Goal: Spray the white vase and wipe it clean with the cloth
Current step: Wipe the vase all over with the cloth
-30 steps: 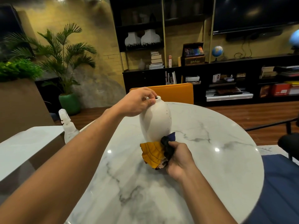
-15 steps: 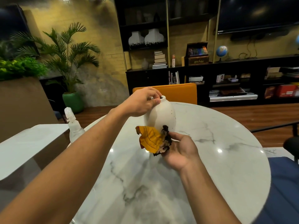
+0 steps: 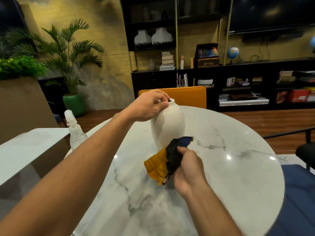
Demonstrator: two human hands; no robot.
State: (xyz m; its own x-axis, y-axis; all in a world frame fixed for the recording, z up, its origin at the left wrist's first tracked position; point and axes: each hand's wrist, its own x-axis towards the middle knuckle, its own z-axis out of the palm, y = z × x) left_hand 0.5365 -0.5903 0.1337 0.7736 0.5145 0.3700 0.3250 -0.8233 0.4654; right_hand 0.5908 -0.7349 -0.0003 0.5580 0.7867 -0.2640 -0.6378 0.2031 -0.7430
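Observation:
The white vase (image 3: 168, 126) stands upright on the round marble table (image 3: 230, 176). My left hand (image 3: 148, 106) grips its narrow neck from the left, thumb against the rim. My right hand (image 3: 185, 166) grips a bunched cloth (image 3: 163, 160) of yellow, black and dark blue, and holds it against the vase's lower front, near the base. A clear spray bottle (image 3: 75, 132) stands at the table's left edge, partly behind my left forearm.
An orange chair back (image 3: 187, 96) stands just behind the vase. A blue seat (image 3: 300, 198) sits at the right of the table, and a pale side table (image 3: 29, 147) at the left. Dark shelving, a potted palm (image 3: 69, 62) and wooden floor lie beyond.
The vase was tilted with the cloth held on its middle; now it stands upright again and my right hand has brought the cloth down to its base. My left hand has stayed on the neck.

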